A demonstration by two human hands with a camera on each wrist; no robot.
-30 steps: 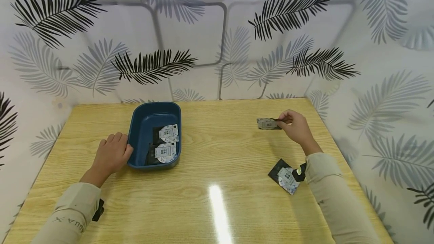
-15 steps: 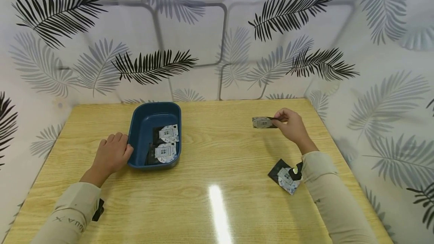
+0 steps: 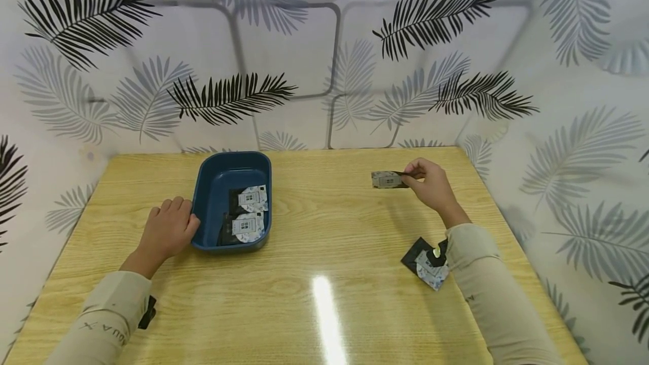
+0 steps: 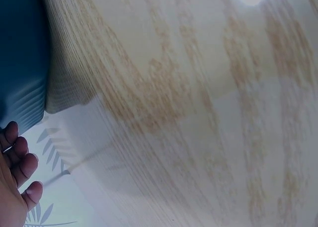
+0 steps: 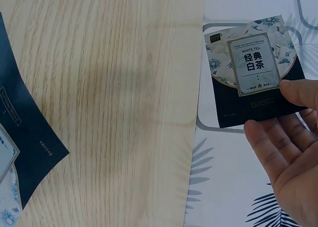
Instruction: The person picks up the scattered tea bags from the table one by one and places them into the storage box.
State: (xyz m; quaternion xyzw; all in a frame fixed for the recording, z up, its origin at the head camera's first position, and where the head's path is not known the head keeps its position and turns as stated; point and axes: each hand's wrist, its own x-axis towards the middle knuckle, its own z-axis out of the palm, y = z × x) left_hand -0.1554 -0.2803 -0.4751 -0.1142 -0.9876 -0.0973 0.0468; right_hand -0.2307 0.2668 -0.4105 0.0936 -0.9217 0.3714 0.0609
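Note:
In the head view my right hand [image 3: 431, 185] pinches a tea sachet [image 3: 386, 179] by one edge, above the table's far right part. The right wrist view shows this sachet [image 5: 253, 70] face on: dark navy with a blue floral print and a label reading "WHITE TEA". The thumb lies on its front, with fingers behind. At the left, my left hand [image 3: 167, 227] holds the near-left rim of a blue plastic bin [image 3: 208, 199], thumb at the rim. Its fingers [image 4: 25, 167] lie curled beside the bin's outer wall. Two similar sachets [image 3: 248, 227] lie inside the bin.
Another sachet [image 3: 431, 272] lies on the wooden table [image 3: 324, 241] near the right forearm, partly covered by a black wrist device [image 3: 437, 253]. A leaf-patterned cloth [image 3: 304, 72] rises behind the table's far edge and also covers the right side.
The right hand has moved a little left with the sachet, towards the bin's side. The left hand and the bin have stayed in place.

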